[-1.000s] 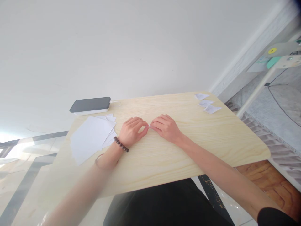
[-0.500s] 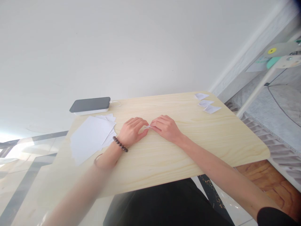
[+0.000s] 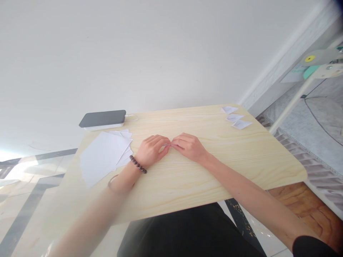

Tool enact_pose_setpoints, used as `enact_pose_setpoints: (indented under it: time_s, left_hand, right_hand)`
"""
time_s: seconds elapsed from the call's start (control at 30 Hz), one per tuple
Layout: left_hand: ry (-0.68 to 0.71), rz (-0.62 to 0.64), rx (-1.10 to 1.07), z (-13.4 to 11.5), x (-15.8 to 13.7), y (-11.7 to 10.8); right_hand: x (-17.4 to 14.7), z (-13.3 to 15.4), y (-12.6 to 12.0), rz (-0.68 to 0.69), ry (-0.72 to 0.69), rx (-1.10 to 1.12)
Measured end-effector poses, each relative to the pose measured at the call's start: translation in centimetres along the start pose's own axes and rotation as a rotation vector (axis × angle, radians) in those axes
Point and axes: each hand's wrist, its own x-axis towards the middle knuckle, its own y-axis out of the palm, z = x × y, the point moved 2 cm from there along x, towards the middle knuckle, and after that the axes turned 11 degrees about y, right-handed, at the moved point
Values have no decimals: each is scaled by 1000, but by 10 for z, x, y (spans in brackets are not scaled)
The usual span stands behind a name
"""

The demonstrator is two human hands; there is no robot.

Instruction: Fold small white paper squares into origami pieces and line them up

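Above the middle of the table, my left hand (image 3: 153, 149) and my right hand (image 3: 189, 145) meet fingertip to fingertip. Between them they pinch a small folded piece of white paper (image 3: 167, 144), most of it hidden by the fingers. Both thumbs press against the fingers, so each hand is closed on the paper. Left of my left hand lies a loose stack of white paper sheets (image 3: 103, 155). Three small folded paper pieces (image 3: 233, 117) rest in a row near the table's back right corner.
A dark-topped, white-sided device (image 3: 104, 119) with a white cable (image 3: 132, 116) stands at the table's back left. The light wooden table (image 3: 193, 189) meets a pale wall behind. To the right, a white pole (image 3: 291, 101) rises beside the table.
My left fingertips have closed in over the paper, touching my right fingertips and hiding more of it. The sheets, folded pieces and device stay where they were.
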Motion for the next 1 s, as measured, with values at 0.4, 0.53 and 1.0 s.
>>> enact_pose_setpoints:
  time_s: [0.4, 0.53, 1.0]
  left_hand:
    - [-30, -4, -29, 1, 1, 0]
    - [-27, 41, -51, 1, 0, 1]
    - [-165, -4, 2, 9, -7, 5]
  right_hand:
    - [-1, -1, -1, 44, 118, 73]
    - [-2, -3, -3, 22, 129, 92]
    - [0, -2, -6, -1, 146, 77]
